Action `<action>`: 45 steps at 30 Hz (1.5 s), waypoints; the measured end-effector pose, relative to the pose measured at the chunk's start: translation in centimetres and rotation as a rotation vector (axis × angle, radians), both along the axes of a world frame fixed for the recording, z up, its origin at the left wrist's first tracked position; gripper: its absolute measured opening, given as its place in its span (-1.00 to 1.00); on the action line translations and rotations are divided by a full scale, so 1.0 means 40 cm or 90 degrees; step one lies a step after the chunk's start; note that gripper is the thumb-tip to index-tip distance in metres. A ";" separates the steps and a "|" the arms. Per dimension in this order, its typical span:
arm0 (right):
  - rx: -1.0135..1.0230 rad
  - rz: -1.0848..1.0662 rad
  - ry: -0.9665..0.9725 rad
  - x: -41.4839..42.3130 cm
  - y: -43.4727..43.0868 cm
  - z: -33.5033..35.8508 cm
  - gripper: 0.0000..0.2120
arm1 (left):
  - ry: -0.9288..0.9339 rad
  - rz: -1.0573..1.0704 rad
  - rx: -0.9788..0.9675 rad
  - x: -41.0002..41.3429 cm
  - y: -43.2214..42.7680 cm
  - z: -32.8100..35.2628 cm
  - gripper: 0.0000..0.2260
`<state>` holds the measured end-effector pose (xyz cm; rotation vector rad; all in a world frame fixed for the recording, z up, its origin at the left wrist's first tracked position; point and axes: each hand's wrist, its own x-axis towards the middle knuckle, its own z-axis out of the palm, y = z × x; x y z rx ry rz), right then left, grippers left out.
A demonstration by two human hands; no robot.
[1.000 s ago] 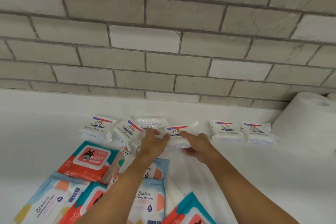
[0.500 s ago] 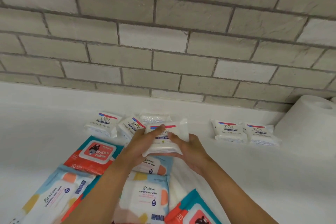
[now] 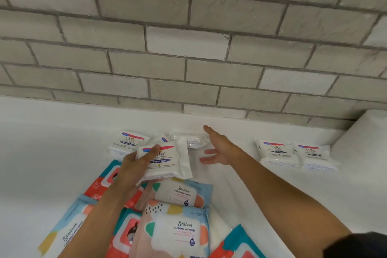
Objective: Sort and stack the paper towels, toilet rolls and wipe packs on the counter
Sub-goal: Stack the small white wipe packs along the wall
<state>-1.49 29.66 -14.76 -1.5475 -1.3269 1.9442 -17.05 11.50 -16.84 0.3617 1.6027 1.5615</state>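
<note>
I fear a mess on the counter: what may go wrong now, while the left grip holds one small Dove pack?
First, the left grip holds the Dove pack by one side only, over the Stalove packs; it may slip and drop onto them. Second, the right grip hovers open beside the clear-wrapped pack; a careless grab may push that pack away.

We see a white counter (image 3: 46, 153). Along its back edge lies one Dove pack (image 3: 127, 143) at the left, a clear-wrapped pack (image 3: 193, 141) near the middle, and a pair of Dove packs (image 3: 274, 152) touching side by side at the right. Nearer us, Stalove wipe packs (image 3: 181, 194) and red-and-teal wipe packs (image 3: 100, 183) overlap in a loose heap. A paper towel roll (image 3: 365, 142) sits at the far right.
</note>
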 end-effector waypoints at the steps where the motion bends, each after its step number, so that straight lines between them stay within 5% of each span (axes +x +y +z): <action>1: -0.020 -0.001 0.016 -0.010 0.009 -0.011 -0.50 | -0.003 0.005 0.003 -0.009 -0.005 -0.003 -0.67; 18: -0.039 -0.128 0.218 -0.008 -0.015 -0.086 -0.69 | -0.019 0.020 0.028 -0.008 -0.031 0.003 -0.73; 29: 0.072 -0.177 0.251 0.186 -0.077 -0.073 -0.52 | -0.049 -0.027 0.019 0.058 -0.017 0.052 -0.75; 45: 0.151 -0.281 0.259 0.547 -0.119 -0.007 -0.69 | -0.202 -0.167 0.076 0.331 0.107 0.098 -0.76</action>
